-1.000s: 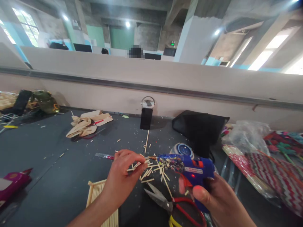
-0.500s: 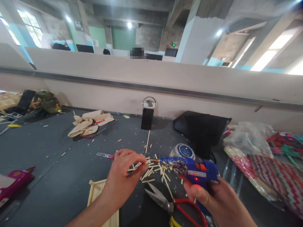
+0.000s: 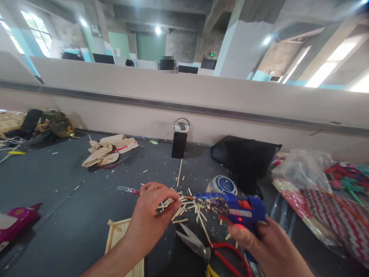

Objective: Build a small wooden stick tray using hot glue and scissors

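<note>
My right hand [image 3: 259, 242] grips a blue hot glue gun [image 3: 230, 206], its red light lit and its barrel crusted with glue and bits. The nozzle points left and meets the fingertips of my left hand [image 3: 158, 206]. There the thumb and forefinger pinch a small pale piece, probably a bit of wooden stick, mostly hidden by the fingers. Under both hands lie several short cut sticks [image 3: 181, 211]. Below the glue gun, scissors [image 3: 198, 244] with red and yellow handles rest with blades apart. A panel of pale sticks [image 3: 118, 234] lies partly behind my left forearm.
A roll of tape [image 3: 223, 186] sits behind the glue gun. A phone [image 3: 179, 145] stands against the partition, with a black bag [image 3: 245, 157] to its right. Crumpled brown paper [image 3: 108, 150] and a magenta tool [image 3: 19, 223] are at left. Plastic-wrapped materials [image 3: 325, 207] lie at right.
The glue gun has shifted slightly right and down in my right hand, its nozzle still by my left fingertips. My left hand keeps its pinch. The view has shifted a little.
</note>
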The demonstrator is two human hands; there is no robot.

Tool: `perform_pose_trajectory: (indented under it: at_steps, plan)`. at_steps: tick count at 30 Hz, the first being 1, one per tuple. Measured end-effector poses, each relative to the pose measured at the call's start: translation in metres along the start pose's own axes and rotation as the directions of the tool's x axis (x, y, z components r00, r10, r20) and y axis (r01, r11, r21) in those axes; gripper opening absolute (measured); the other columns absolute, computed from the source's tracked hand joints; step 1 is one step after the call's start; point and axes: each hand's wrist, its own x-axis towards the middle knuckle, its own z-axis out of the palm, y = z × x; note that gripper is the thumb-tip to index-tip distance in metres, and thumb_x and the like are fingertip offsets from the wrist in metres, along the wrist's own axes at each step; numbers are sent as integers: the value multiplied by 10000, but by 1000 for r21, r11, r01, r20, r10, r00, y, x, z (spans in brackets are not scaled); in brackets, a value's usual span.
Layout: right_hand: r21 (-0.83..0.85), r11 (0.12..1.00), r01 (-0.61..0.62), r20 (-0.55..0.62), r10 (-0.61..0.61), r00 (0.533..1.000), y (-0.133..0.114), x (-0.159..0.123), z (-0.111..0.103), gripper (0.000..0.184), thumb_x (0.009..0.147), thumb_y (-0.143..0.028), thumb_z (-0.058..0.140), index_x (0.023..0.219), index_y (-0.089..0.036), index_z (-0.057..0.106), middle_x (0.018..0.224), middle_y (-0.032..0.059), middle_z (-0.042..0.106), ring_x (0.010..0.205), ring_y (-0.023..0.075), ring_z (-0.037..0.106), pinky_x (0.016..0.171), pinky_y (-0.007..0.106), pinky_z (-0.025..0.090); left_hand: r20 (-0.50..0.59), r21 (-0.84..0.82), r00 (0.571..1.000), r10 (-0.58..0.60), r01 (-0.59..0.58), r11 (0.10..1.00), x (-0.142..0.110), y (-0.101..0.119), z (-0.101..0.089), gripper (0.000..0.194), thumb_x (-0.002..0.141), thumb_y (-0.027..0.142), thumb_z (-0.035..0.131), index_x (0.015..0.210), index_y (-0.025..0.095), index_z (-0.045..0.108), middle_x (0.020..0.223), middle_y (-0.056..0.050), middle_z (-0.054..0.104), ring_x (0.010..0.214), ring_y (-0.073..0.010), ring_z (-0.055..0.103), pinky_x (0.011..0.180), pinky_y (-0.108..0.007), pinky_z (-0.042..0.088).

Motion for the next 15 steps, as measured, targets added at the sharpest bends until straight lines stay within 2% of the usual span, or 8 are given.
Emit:
perform_pose_trajectory:
  at_steps: [4, 10, 15]
  plan:
    - [-20, 1000, -9, -4, 9, 1000, -4, 1, -1, 416, 812, -590, 551, 677, -225, 697, 558, 17, 675, 528, 193, 661, 457, 216, 536, -4, -1, 1000, 12, -12, 1000, 0, 0, 0, 137, 803, 119, 661, 793, 251, 625, 770, 68, 683, 769, -144, 614, 782, -312, 365]
    - [-2, 998, -58, -22, 58, 998, -3, 1, 0, 459, 808, -614, 545, 892, -218, 761, 705, 47, 757, 665, 233, 718, 624, 274, 592, -1, 2, 1000, 14, -14, 1000, 0, 0, -1, 141, 802, 114, 663, 792, 249, 626, 766, 70, 682, 765, -141, 615, 786, -313, 367]
    - [-11, 999, -33, -9, 33, 999, -5, 2, 1, 440, 798, -606, 562, 844, -217, 761, 702, 51, 751, 681, 240, 718, 601, 275, 589, 5, 11, 1000, 12, -12, 1000, 0, -1, 0, 126, 812, 124, 650, 791, 246, 627, 764, 62, 688, 770, -146, 620, 787, -319, 368]
